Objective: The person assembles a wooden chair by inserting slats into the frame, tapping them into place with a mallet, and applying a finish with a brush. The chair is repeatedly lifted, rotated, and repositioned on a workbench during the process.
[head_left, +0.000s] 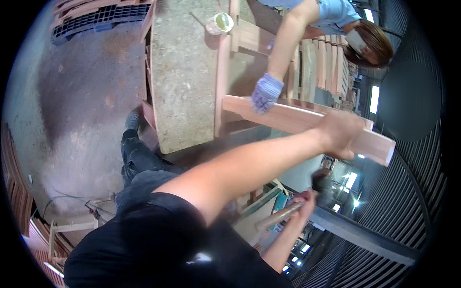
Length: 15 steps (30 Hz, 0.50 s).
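My left hand (342, 134) is closed round a long pale wooden board (288, 116) near its outer end. The board's other end meets a second wooden piece (222, 81) lying along the bench edge. In my right hand (306, 199) is a hammer (281, 217), gripped by its wooden handle. Its dark head is smeared by motion, below the board and apart from it. A co-worker's gloved hand (267, 93) rests on the same board, between the joint and my left hand.
A worn grey workbench (185, 72) carries a white tub (219, 23) of pale stuff. The co-worker (331, 19), in light blue, leans in from the far side. Stacked wooden slats (329, 65) stand behind. A dark pallet (101, 23) lies on the floor at far left.
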Each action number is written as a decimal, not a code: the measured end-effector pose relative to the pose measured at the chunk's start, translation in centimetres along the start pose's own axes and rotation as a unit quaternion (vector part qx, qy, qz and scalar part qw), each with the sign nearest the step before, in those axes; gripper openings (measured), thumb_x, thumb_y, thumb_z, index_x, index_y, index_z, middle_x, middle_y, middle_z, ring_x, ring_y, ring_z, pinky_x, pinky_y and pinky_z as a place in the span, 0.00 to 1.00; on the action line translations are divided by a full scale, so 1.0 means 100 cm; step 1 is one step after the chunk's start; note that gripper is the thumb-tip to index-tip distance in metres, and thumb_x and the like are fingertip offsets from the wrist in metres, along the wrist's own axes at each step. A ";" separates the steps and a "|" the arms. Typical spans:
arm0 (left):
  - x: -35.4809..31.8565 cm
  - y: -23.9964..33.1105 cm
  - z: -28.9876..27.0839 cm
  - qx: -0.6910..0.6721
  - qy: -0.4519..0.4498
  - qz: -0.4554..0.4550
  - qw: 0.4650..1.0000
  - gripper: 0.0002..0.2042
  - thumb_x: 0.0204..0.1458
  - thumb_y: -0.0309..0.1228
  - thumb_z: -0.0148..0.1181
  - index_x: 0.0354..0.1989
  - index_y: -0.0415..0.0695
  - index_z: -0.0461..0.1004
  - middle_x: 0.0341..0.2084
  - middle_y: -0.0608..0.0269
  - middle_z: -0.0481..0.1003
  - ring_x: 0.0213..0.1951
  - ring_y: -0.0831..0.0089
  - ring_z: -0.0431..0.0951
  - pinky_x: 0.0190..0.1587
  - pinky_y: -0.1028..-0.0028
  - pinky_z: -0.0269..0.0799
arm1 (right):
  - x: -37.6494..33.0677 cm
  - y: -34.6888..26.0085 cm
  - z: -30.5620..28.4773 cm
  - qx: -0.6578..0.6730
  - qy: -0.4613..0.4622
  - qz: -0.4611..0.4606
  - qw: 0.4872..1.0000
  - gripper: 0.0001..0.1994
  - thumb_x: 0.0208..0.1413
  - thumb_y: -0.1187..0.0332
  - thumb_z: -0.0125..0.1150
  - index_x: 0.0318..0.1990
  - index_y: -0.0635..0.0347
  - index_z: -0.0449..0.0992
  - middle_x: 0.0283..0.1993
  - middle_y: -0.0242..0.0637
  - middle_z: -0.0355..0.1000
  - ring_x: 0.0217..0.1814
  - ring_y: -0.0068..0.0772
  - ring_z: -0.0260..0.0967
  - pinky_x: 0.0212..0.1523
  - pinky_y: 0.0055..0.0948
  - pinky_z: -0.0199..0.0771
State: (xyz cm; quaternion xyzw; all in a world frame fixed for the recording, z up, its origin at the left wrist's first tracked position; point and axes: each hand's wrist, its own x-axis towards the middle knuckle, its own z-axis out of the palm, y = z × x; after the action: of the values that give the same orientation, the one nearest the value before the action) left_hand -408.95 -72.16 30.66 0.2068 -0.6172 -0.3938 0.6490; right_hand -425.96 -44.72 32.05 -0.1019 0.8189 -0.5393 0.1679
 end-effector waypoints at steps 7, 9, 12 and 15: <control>-0.002 0.001 -0.010 -0.061 -0.075 -0.047 0.994 0.22 0.30 0.41 0.74 0.35 0.42 0.79 0.37 0.54 0.79 0.43 0.57 0.80 0.45 0.61 0.77 | 0.022 0.180 0.119 0.091 -0.246 0.438 0.860 0.16 0.61 0.64 0.58 0.21 0.44 0.62 0.16 0.20 0.57 0.16 0.18 0.55 0.19 0.21 0.59; -0.004 -0.002 -0.002 -0.081 -0.019 -0.027 0.996 0.22 0.30 0.41 0.74 0.34 0.42 0.79 0.36 0.54 0.79 0.42 0.57 0.80 0.44 0.61 0.77 | 0.016 0.204 0.161 0.120 -0.336 0.510 0.783 0.17 0.62 0.63 0.57 0.21 0.44 0.62 0.16 0.20 0.57 0.18 0.18 0.57 0.20 0.21 0.62; -0.009 -0.007 0.003 -0.080 -0.015 -0.026 0.996 0.22 0.30 0.42 0.74 0.34 0.42 0.79 0.36 0.54 0.79 0.42 0.57 0.80 0.45 0.61 0.77 | -0.009 0.202 0.238 0.140 -0.272 0.535 0.787 0.18 0.61 0.65 0.58 0.21 0.43 0.58 0.16 0.19 0.54 0.16 0.18 0.53 0.19 0.21 0.58; -0.002 -0.004 -0.003 -0.057 -0.044 -0.033 0.997 0.23 0.31 0.42 0.74 0.35 0.42 0.79 0.37 0.54 0.79 0.42 0.58 0.80 0.45 0.62 0.77 | -0.018 0.194 0.241 0.079 -0.296 0.489 0.817 0.18 0.63 0.62 0.56 0.20 0.43 0.59 0.16 0.20 0.55 0.17 0.19 0.54 0.19 0.22 0.59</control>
State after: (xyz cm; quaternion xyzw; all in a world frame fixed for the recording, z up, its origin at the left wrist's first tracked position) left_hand -408.76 -72.32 30.20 0.1726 -0.6144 -0.4582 0.6187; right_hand -414.74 -56.87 5.87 0.1706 0.6260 -0.3932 0.6515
